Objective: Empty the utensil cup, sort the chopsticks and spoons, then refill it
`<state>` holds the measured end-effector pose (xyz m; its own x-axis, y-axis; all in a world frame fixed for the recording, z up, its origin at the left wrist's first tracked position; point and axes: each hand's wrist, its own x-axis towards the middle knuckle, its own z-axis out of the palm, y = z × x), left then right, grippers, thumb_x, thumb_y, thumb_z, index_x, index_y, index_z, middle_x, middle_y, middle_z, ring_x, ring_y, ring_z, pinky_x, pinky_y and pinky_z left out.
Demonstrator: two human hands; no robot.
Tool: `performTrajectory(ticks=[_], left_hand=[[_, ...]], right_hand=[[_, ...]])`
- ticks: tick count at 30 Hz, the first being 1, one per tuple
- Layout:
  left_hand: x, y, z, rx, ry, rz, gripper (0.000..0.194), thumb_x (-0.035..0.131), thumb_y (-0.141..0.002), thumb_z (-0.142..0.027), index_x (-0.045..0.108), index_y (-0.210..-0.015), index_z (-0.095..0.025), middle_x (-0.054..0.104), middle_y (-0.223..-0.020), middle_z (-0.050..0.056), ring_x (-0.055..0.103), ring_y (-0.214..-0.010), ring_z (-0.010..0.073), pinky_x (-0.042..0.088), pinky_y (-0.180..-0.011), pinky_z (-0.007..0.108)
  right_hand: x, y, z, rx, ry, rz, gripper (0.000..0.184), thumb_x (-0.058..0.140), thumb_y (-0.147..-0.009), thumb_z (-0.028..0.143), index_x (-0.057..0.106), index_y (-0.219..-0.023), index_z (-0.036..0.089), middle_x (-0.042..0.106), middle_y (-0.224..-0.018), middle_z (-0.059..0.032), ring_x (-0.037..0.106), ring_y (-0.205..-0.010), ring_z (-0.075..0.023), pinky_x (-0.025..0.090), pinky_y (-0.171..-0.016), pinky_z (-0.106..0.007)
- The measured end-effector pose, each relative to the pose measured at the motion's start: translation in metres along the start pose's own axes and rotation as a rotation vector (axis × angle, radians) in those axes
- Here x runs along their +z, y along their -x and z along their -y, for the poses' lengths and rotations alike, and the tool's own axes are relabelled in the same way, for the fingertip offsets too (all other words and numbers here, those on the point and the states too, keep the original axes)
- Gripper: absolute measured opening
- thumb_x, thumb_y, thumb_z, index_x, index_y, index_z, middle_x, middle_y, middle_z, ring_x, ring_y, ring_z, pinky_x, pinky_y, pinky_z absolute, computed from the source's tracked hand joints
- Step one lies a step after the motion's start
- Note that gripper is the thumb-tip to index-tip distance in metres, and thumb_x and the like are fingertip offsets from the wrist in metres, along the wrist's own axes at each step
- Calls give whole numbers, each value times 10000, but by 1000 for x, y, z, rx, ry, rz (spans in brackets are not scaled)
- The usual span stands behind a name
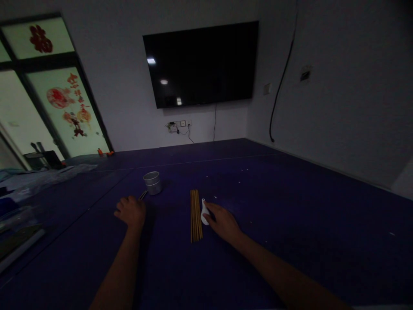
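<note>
- Head view: dim room, dark purple table point(290, 211) filling the lower part.
- Nearest: wooden sticks point(195, 217), flat on the table, side by side in a row, long axes running away from the person.
- Right hand point(226, 221): at the white spoon point(204, 218), just right of the sticks. Thumb and forefinger slightly parted, both overlapping the spoon's right edge. Contact looked likely; firm grip or light touch, couldn't tell.
- Spoon lay left of those fingertips, long axis roughly parallel to the sticks, bowl end toward the person, handle end away. Right hand clearly the nearer one; left hand point(133, 212) well apart, with the sticks between.
- Left hand: back up, fingers curled in, short of the metal cup point(153, 184). Couldn't tell if they held anything.
- Thin rods point(143, 195): ends showed between left hand and cup, slanting toward the cup; the rest hidden.
- Cup: upright, mouth up, beyond the left hand and a bit right of it.
- White bits point(215, 197): scattered, some beyond the spoon, others off to the right.
- Farther left: clear plastic point(54, 178) spread out; orange things point(105, 152) at the far edge, too small to name.
- Back: black television point(203, 64) on the wall point(122, 86), sockets point(183, 123) below, glass door point(41, 90) at left with red decorations point(60, 97).
</note>
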<state>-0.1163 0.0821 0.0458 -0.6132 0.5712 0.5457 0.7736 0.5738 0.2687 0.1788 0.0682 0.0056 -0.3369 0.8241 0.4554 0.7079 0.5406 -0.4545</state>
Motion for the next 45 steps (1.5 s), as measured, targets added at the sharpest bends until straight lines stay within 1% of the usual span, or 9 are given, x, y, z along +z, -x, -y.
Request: performTrajectory(ticks=[5,10,16,29,32,36,38,42,45], left_hand=[[12,-13,23,-126,-25,201,509,403,-799,-452,567,-1122,-94,552,-1152,223,450,-1110,374,371,-817,476],[17,-19,24,-96,-20,379,527,428,-776,-475,593,-1113,-103,563,-1158,228,450,-1126,390,383,-819,489],[15,-20,23,-87,-22,380,456,439,-756,-378,617,-1064,-92,593,-1103,232,474,-1094,385,390,-804,492],[20,-23,25,-129,152,304,249,472,-720,-199,667,-864,-143,658,-951,210,561,-999,376,406,-778,527],[16,-22,23,-152,232,221,307,443,-750,-194,645,-976,-141,641,-997,199,559,-1005,359,422,-770,502],[-2,-21,16,-283,392,-108,376,317,-849,-194,566,-1126,-137,587,-1088,177,530,-1068,322,422,-822,474],[-13,-19,8,-301,472,-268,381,274,-877,-200,521,-1159,-133,549,-1131,166,498,-1116,296,404,-879,453],[-30,2,-18,-130,675,-412,337,291,-893,-233,471,-1158,-131,538,-1107,122,508,-1067,221,402,-917,365],[-31,31,-42,133,834,-299,296,318,-909,-274,486,-1125,-162,572,-1032,85,551,-957,192,447,-847,337]], right_hand=[[-1,0,1,17,-8,38,464,447,-883,316,476,-1326,179,593,-1244,-100,557,-1127,-227,433,-937,-355],[-2,0,1,25,-9,60,474,453,-880,307,462,-1336,174,591,-1243,-106,556,-1123,-225,435,-926,-347],[-2,0,1,35,-1,62,467,469,-873,301,480,-1322,175,606,-1219,-112,566,-1104,-225,433,-922,-347],[0,1,0,14,-7,29,462,472,-865,291,489,-1315,191,635,-1170,-100,584,-1075,-228,448,-902,-350],[2,1,0,5,1,26,460,467,-867,292,490,-1313,178,621,-1197,-105,582,-1080,-229,451,-902,-352],[2,1,0,2,-2,13,462,464,-869,287,485,-1316,171,614,-1209,-106,572,-1100,-224,445,-919,-353],[2,0,1,6,-4,3,459,464,-869,282,484,-1317,183,613,-1211,-100,567,-1110,-224,440,-931,-357],[0,0,4,15,-31,-63,472,462,-865,267,464,-1333,204,585,-1253,-92,548,-1138,-223,431,-959,-377],[-3,1,6,11,-55,-160,520,432,-876,266,374,-1390,223,516,-1333,-85,491,-1205,-210,414,-990,-386]])
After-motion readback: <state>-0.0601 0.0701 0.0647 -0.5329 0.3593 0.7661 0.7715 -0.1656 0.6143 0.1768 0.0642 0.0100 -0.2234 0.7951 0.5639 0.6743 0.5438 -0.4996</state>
